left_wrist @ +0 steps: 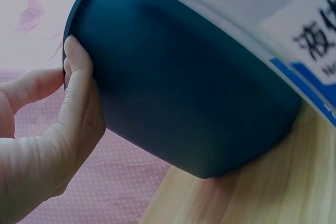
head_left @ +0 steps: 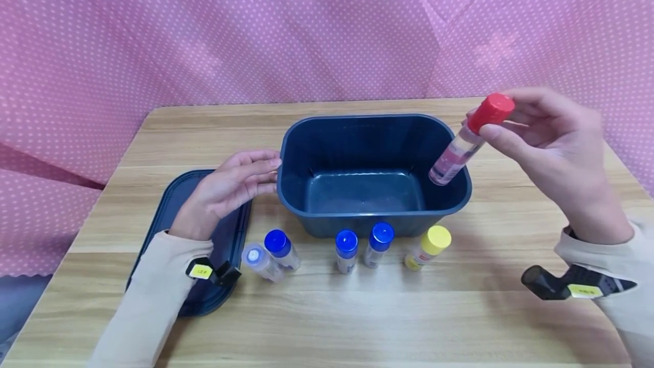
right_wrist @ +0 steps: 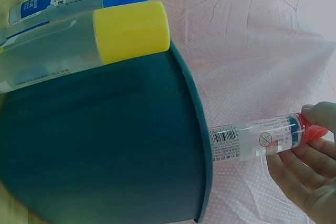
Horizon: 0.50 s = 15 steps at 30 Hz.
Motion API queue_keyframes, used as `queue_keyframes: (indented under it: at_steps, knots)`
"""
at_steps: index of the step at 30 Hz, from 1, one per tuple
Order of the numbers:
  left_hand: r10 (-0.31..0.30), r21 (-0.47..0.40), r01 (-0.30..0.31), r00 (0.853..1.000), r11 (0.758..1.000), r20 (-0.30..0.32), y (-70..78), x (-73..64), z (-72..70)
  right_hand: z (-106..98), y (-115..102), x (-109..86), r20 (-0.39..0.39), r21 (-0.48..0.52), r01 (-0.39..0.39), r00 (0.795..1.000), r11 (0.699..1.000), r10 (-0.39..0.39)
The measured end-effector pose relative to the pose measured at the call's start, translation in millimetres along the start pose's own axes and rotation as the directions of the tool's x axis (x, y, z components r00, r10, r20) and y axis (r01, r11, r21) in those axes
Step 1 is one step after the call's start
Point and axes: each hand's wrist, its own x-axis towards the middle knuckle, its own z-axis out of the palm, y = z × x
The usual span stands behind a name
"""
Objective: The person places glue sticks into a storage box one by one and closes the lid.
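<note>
Head view: the right hand [head_left: 557, 146] pinches the red cap of a clear, cylindrical bottle [head_left: 455, 155] with a pinkish label, holding it tilted, lower end within the mouth of a dark blue tub [head_left: 317, 225] at its right end. The tub is smooth plastic, oblong with rounded corners. The left hand [head_left: 230, 192], fingers fairly straight, touches its left rim. On the near side stand 3 blue-capped bottles [head_left: 346, 251], 1 pale-capped bottle [head_left: 263, 263] and 1 yellow-capped bottle [head_left: 426, 247]. A rounded, rimmed lid [head_left: 179, 195] lies at left on the wood-grained worktop [head_left: 332, 322]; white-dotted pink cloth [head_left: 255, 27] hangs behind.

Left wrist view: the fingertips meet the tub's rim; a close, blurred bottle shows black characters, "液体", on a white label.

Right wrist view: the held bottle bears a barcode and a round prohibition sign; its smaller print is illegible. A blue-capped bottle carries a red square and "液体".
</note>
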Motion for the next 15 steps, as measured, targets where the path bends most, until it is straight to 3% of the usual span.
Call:
queue_keyframes:
  at_steps: [6,15]
  knots:
    - [0.023,-0.004,-0.023,1.0,1.0,-0.007,-3.1,-1.1,-1.1,6,7,-0.5,0.016,0.029,0.002,1.0,1.0,-0.002]
    - [0.011,-0.012,-0.011,1.0,1.0,-0.02,-2.3,0.0,-1.2,10,14,-3.0,0.014,-0.064,-0.023,1.0,0.998,0.024]
